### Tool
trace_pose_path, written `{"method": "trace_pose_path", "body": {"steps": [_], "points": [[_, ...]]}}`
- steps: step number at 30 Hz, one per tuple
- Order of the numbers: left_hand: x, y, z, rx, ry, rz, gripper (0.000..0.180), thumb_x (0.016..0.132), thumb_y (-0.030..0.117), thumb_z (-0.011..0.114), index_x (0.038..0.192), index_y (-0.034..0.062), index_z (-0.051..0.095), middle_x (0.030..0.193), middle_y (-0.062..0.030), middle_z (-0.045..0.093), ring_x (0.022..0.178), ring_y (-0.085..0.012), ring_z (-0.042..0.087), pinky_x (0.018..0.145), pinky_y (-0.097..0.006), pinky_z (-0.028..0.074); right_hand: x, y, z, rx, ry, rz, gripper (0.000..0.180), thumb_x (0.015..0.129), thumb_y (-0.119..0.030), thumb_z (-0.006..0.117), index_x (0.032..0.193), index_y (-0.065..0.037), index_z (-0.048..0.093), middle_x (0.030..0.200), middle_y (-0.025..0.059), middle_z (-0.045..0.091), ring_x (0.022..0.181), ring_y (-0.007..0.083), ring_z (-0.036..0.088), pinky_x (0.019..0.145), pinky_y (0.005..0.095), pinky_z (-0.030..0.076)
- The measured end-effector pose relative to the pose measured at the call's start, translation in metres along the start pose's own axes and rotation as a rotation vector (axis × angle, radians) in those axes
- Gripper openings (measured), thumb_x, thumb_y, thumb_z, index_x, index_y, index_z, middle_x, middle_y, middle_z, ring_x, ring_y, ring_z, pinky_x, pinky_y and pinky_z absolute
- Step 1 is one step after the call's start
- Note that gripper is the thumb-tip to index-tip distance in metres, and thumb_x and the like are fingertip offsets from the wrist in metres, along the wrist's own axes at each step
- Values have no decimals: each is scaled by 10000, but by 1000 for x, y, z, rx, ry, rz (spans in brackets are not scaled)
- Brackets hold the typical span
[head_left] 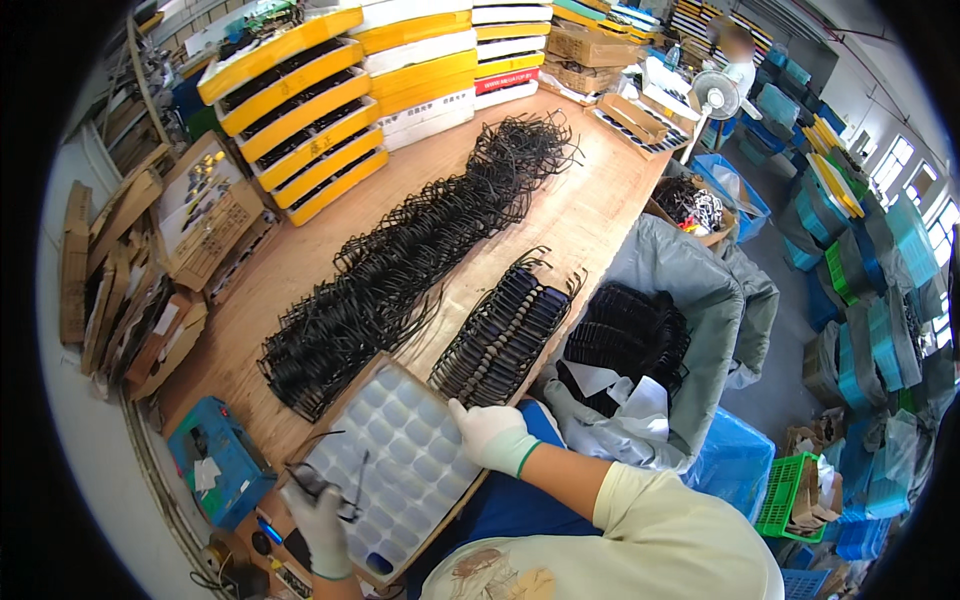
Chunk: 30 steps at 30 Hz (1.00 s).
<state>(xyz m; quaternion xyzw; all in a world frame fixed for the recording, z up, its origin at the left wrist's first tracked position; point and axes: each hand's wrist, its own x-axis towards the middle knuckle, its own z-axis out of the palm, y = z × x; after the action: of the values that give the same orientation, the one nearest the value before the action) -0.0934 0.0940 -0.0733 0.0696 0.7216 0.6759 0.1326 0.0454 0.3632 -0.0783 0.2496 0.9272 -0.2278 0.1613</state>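
My left hand [322,532], in a white glove, is closed on a pair of black-framed glasses [318,482] with its temples spread, above the left side of a tray [400,440]. The tray has rows of rounded grey-white cells; a dark blue rounded piece [380,563] shows in its near corner. My right hand [495,437], also gloved, has its fingers bent together at the tray's right edge; what they pinch is hidden. Just beyond it lies a tight row of dark glasses [503,325]. A long heap of black glasses [420,240] stretches away along the table [290,265].
Stacked yellow and white trays [310,130] line the back. Cardboard boxes [200,220] and a blue bin [218,460] stand at left. To the right, a grey-lined container [690,350] holds more dark glasses. A fan [716,95] and another person [738,65] are far right.
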Motion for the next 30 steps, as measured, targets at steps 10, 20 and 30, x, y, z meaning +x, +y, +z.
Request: {"method": "trace_pose_path", "body": {"steps": [10,20,30], "points": [[-135,20,-8,-58,-261,-108,420,985,91,481,1353,-87,388,1048,-221,673,923,-299,719,818,-375,579,-19,-22,12,-225,-205,8,272,931,-138,578,1100,-99,788,1169,125,752,1075,305,729,871,430,588],[-148,24,-20,-72,-349,-29,461,1063,237,493,1346,-113,393,987,-186,712,848,-224,712,774,-324,568,-38,-5,29,-345,104,-166,218,906,-108,599,1087,-73,716,1069,135,737,1039,305,722,823,469,587],[-141,-4,-25,294,-380,105,220,1021,154,524,1005,-63,554,836,-133,703,734,-204,696,713,-333,571,-113,-77,33,788,103,-571,324,887,-128,737,1177,-13,653,921,168,699,795,295,698,730,362,552]]}}
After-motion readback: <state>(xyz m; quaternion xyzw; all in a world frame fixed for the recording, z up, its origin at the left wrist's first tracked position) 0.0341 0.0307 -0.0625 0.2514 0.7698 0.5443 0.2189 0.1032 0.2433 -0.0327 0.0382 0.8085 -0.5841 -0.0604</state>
